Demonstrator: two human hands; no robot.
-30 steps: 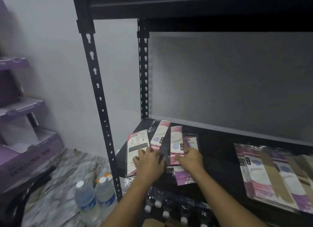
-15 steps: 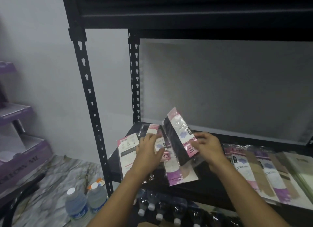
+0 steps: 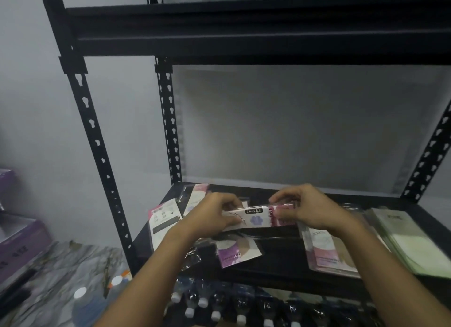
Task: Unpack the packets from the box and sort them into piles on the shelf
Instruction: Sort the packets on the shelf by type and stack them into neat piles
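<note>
A person's two bare forearms reached forward from the bottom of the view toward a black metal shelf (image 3: 280, 260). Both hands held one flat packet (image 3: 258, 218) sideways, lifted just above the shelf surface. The left hand (image 3: 207, 219) had its grip clenched on the packet's left end, fingers curled over the top edge. The right hand (image 3: 307, 210) pinched the packet's pink right end between thumb and fingertips. The packet was white with a pale purple emblem and a small black label.

Beneath and behind the hands, several more packets lay loosely on the left part of the shelf: a white-and-pink packet (image 3: 164, 223) at the far left, another (image 3: 196, 197) angled toward the back, and a purple-ended packet (image 3: 235, 252) near the front edge. To the right lay a pile of pink and beige packets (image 3: 327, 252), and just beside it, at the shelf's right end, a pile of pale green packets (image 3: 410, 243).

Below the shelf stood a row of white-capped bottles (image 3: 234, 307). On the marble-patterned floor (image 3: 56, 265) to the left stood more water bottles (image 3: 90, 304), blurred. Purple cartons (image 3: 19, 246) sat at the far left edge.
</note>
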